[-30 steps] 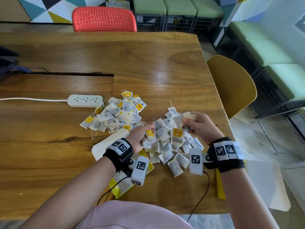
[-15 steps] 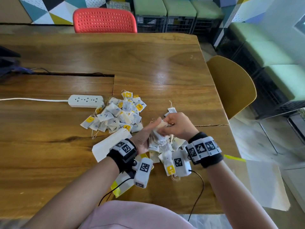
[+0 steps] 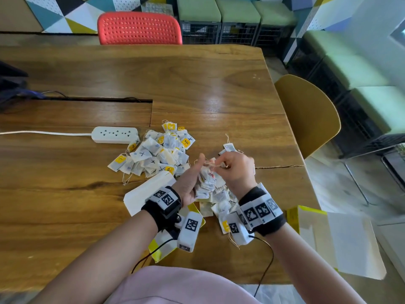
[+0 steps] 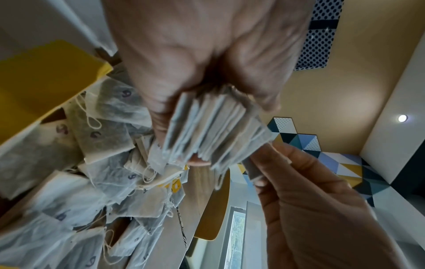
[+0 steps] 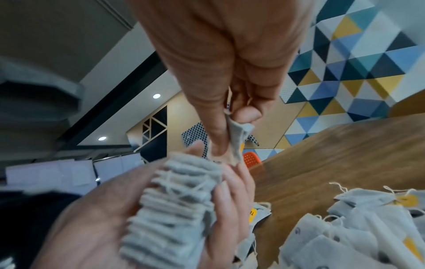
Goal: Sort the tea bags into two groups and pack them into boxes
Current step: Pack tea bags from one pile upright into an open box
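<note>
Seen from the head camera, the person's left hand (image 3: 190, 183) grips a thick stack of white paper tea bags (image 3: 207, 184) above the brown wooden surface (image 3: 197, 84), while the right hand (image 3: 235, 170) pinches a single pale tea bag (image 3: 215, 164) at the top of that stack. A loose pile of white tea bags with yellow tags (image 3: 156, 151) lies just beyond the stack, with a white power strip (image 3: 115, 134) to the pile's left. A flattened white-and-yellow cardboard box (image 3: 149, 190) rests just left of the stack, partly under the left wrist, and another yellow-edged box (image 3: 306, 224) sits to the stack's right at the surface's edge. From the left wrist, the left hand (image 4: 207, 54) has its fingers curled round the stack (image 4: 214, 127), the right hand (image 4: 310, 200) meeting it from below, and more bags heaped under the stack at left. From the right wrist, the right hand (image 5: 230, 63) holds the single bag (image 5: 236, 142) between thumb and finger just above the stack (image 5: 174, 203), which sits clasped in the left hand (image 5: 96, 227).
</note>
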The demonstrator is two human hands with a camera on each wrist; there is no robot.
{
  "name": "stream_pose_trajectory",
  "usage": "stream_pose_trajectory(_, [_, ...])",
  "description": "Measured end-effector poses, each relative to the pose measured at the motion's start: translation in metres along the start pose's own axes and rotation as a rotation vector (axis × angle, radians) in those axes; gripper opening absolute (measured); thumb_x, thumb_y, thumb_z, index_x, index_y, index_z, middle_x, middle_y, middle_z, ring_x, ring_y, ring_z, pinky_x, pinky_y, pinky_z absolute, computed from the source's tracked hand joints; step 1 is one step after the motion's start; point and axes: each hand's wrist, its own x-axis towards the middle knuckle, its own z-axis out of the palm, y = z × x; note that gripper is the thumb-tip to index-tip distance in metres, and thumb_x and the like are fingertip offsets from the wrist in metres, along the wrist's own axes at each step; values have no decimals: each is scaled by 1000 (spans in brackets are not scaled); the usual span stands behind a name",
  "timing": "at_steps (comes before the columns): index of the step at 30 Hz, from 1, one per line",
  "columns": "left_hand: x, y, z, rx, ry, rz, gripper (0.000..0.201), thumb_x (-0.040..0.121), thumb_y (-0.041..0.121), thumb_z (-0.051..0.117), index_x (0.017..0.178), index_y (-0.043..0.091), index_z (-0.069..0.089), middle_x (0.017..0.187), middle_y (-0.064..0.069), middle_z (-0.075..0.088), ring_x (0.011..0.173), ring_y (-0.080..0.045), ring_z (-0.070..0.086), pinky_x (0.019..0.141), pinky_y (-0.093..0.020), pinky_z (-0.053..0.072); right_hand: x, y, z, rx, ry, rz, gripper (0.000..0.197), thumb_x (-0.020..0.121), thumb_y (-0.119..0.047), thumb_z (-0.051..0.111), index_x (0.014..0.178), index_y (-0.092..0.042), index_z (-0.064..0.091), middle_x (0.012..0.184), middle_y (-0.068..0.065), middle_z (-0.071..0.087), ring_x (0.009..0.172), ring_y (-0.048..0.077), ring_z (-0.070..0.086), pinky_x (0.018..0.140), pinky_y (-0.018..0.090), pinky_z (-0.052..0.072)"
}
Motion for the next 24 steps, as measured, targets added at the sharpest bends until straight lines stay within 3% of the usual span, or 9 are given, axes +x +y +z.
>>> stream_pose_trajectory(3, [1, 2, 0, -6, 41, 40, 46, 91, 58, 45, 100, 19, 68, 84, 0, 73, 79, -12, 68, 80, -27, 48, -9, 0, 10, 23, -52, -78, 8, 69, -7, 79, 73, -13, 77, 77, 6, 67, 64, 12, 57, 66, 30, 50])
stream_pose_trajectory(6, [0, 3, 1, 3, 124, 64, 32, 93, 46, 52, 98, 19, 68, 83, 4, 73, 78, -8, 65, 78, -21, 46, -17, -3, 10, 101, -159, -38, 18, 75, -8, 73, 93, -11, 76, 88, 6, 72, 77, 15, 68, 72, 27, 57])
stream_pose_trajectory(9, [1, 4, -2, -50, 183, 64, 16, 93, 30, 60, 86, 17, 67, 66, 4, 63, 51, -3, 53, 50, -13, 42, -20, -3, 9, 240, -222, 21, 17, 82, -12, 70, 99, -9, 73, 94, 0, 73, 89, 7, 69, 79, 20, 56])
stream_pose_trajectory(11, [1, 3, -3, -112, 175, 62, 12, 94, 21, 58, 84, 16, 61, 52, 6, 57, 37, -2, 48, 36, -13, 38, -21, 0, 11, 283, -157, 81, 14, 86, -21, 68, 96, -12, 71, 91, -3, 72, 87, 6, 68, 78, 25, 57])
stream_pose_trajectory(12, [-1, 4, -2, -154, 158, 70, 10, 95, 18, 56, 85, 16, 57, 49, 5, 56, 36, -3, 49, 35, -12, 38, -20, 3, 12, 283, -104, 150, 17, 89, -27, 65, 96, -12, 69, 90, -3, 71, 87, 8, 67, 79, 29, 57])
stream_pose_trajectory(14, [-1, 4, -1, -189, 160, 133, 5, 96, 11, 53, 96, 16, 57, 59, 1, 64, 48, -9, 61, 43, -17, 48, -19, 5, 14, 337, -121, 387, 29, 95, -39, 53, 99, -12, 62, 93, 1, 67, 87, 18, 65, 82, 41, 55])
stream_pose_trajectory(17, [2, 3, -1, -122, 196, 280, 19, 94, -2, 50, 106, 11, 57, 88, -3, 66, 78, -14, 66, 71, -28, 56, -22, -5, 15, 703, -428, 720, 44, 101, -46, 32, 98, -10, 58, 92, 12, 62, 84, 27, 60, 78, 39, 52])
stream_pose_trajectory(19, [2, 2, 0, -24, 174, 347, 24, 93, -7, 49, 107, 11, 58, 103, -6, 65, 94, -16, 65, 87, -34, 52, -25, -12, 17, 855, -485, 791, 46, 103, -43, 28, 104, -7, 57, 90, 14, 64, 81, 27, 63, 74, 37, 52])
stream_pose_trajectory(24, [-6, 2, -9, 349, 128, 453, 32, 96, -3, 46, 120, 17, 52, 131, -4, 53, 125, -14, 51, 103, -34, 43, -28, -15, 18, 1043, -488, 845, 33, 103, -22, 34, 105, 2, 56, 98, 22, 62, 91, 33, 62, 63, 32, 55])
